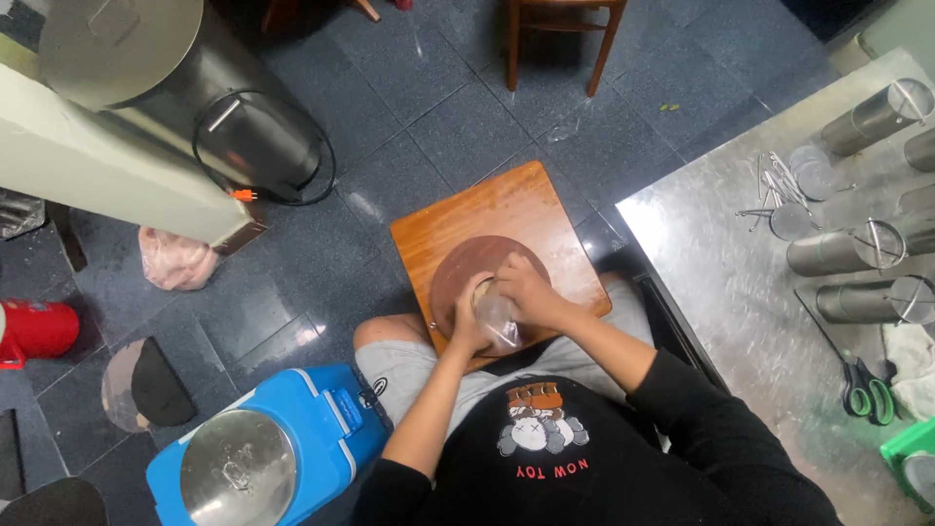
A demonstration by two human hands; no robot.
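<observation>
I sit with a square wooden board (pixel 516 209) resting on my lap. A round, dark brown wooden disc (pixel 458 263) lies on the board. My left hand (pixel 471 326) and my right hand (pixel 526 292) are closed together around a small clear plastic bag (pixel 499 318) with something pale inside it, held over the near edge of the disc. My forearms come up from the bottom of the view, in black sleeves.
A steel table (pixel 740 292) on my right carries several lying metal cylinders (pixel 845 250), round lids and green-handled scissors (pixel 867 390). A blue cooler (pixel 321 429) with a metal lid stands at my left knee. A large steel pot (pixel 185 88), a pink bag (pixel 175 258) and a wooden chair (pixel 560 29) stand farther off.
</observation>
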